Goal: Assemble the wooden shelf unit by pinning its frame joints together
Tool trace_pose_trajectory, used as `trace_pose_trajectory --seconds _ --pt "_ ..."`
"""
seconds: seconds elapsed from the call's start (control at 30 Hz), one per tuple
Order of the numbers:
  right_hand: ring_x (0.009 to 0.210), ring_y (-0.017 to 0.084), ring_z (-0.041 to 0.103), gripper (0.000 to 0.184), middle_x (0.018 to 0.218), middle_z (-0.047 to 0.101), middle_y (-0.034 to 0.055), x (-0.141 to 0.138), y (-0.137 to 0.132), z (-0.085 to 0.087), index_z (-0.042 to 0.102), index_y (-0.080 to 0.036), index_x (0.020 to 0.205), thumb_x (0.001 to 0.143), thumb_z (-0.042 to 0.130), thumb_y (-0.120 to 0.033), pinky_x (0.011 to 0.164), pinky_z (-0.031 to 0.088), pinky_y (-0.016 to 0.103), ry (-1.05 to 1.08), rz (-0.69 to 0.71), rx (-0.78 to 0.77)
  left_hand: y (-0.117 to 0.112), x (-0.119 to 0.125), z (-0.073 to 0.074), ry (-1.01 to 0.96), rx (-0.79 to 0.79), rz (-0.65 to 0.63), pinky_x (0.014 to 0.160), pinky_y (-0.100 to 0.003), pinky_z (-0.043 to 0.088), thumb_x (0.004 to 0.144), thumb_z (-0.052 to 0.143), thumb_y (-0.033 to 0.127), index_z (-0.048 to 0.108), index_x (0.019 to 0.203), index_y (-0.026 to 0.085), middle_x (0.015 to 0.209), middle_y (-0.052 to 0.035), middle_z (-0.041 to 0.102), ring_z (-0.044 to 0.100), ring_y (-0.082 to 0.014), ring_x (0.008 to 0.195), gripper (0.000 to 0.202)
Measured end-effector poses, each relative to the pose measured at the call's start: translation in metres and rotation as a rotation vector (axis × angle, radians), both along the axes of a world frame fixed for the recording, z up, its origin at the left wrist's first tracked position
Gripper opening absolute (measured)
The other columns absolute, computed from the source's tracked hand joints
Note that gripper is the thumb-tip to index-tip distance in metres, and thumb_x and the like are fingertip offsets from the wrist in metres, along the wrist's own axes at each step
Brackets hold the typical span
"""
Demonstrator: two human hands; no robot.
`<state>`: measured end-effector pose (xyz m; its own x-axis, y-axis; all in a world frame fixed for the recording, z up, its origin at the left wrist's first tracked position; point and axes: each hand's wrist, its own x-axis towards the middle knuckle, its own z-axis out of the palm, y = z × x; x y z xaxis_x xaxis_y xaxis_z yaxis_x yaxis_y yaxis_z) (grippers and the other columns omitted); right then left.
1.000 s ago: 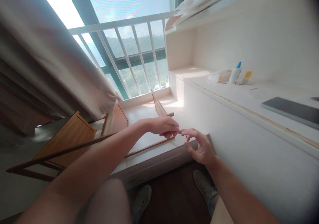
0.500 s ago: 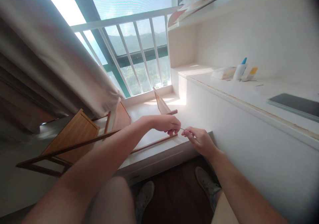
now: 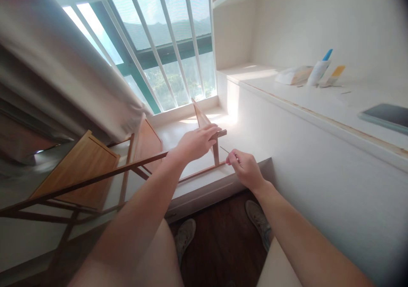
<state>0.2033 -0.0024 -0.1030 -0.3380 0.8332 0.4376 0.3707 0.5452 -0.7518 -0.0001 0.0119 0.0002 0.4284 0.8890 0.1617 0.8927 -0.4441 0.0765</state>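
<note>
My left hand (image 3: 198, 143) grips the near right corner of a brown wooden rack frame (image 3: 149, 158), its fingers laid over the top bar. The frame lies across the window ledge and runs off to the left, with several wooden panels between its bars. In a pinch, my right hand (image 3: 245, 164) holds a thin metal rod (image 3: 224, 149) that points up and left toward the frame's upright. A small gap separates the rod's tip from the wood. The end inside my right fist is hidden.
On the white counter (image 3: 270, 93) at right are a white bottle with a blue tip (image 3: 318, 72), a yellow-ended item (image 3: 337, 73), a packet (image 3: 293, 75) and a dark flat device (image 3: 387, 116). A railing (image 3: 172, 40) and curtain (image 3: 57, 66) stand beyond. My feet are on dark flooring.
My left hand has left the rod and moved up and left onto the frame corner. My right hand keeps the rod, slightly lower. The view has tilted down.
</note>
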Motion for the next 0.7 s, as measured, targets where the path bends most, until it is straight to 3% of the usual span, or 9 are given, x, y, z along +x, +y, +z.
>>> trace_pose_trajectory --seconds 0.1,0.23,0.37,0.57,0.7 --pt "0.065 0.018 0.060 0.038 0.069 0.065 0.0029 -0.010 0.000 -0.004 0.062 -0.021 0.076 0.101 0.039 -0.038 0.066 0.042 0.029 -0.016 -0.031 -0.004 -0.008 0.002 -0.004 -0.022 0.030 0.081 0.085 -0.038 0.051 0.099 0.039 0.031 0.047 0.138 0.041 0.154 0.0059 0.044 0.064 -0.0236 0.111 0.041" --pt "0.064 0.018 0.059 0.038 0.069 0.065 0.0033 -0.014 -0.004 -0.010 0.062 -0.021 0.077 0.101 0.040 -0.041 0.063 0.041 0.028 -0.038 -0.042 -0.019 -0.013 0.010 -0.006 -0.002 0.071 0.215 0.069 -0.039 0.052 0.100 0.039 0.043 0.058 0.124 0.041 0.153 0.0032 0.044 0.070 -0.0224 0.084 0.031" --pt "0.063 0.018 0.059 0.040 0.067 0.064 0.0033 -0.011 -0.007 -0.010 0.062 -0.021 0.076 0.101 0.039 -0.042 0.062 0.041 0.028 -0.070 -0.075 -0.025 -0.012 0.015 -0.010 0.017 0.152 0.248 0.062 -0.038 0.051 0.099 0.040 0.045 0.060 0.117 0.039 0.148 0.0042 0.050 0.071 -0.0246 0.082 0.028" --pt "0.060 0.017 0.054 0.039 0.064 0.059 0.0014 -0.011 0.001 0.012 0.059 -0.021 0.072 0.101 0.039 -0.039 0.062 0.038 0.029 -0.130 -0.109 0.016 -0.011 0.013 -0.010 -0.013 0.140 0.197 0.060 -0.037 0.051 0.101 0.034 0.044 0.059 0.115 0.037 0.150 0.0114 0.049 0.072 -0.0233 0.085 0.030" --pt "0.055 0.015 0.045 0.040 0.057 0.047 -0.0023 -0.015 0.008 0.024 0.053 -0.021 0.068 0.102 0.039 -0.037 0.060 0.033 0.030 -0.116 -0.108 0.025 -0.013 0.014 -0.007 -0.036 0.113 0.216 0.062 -0.038 0.052 0.102 0.029 0.045 0.060 0.115 0.038 0.150 0.0119 0.049 0.071 -0.0234 0.090 0.034"
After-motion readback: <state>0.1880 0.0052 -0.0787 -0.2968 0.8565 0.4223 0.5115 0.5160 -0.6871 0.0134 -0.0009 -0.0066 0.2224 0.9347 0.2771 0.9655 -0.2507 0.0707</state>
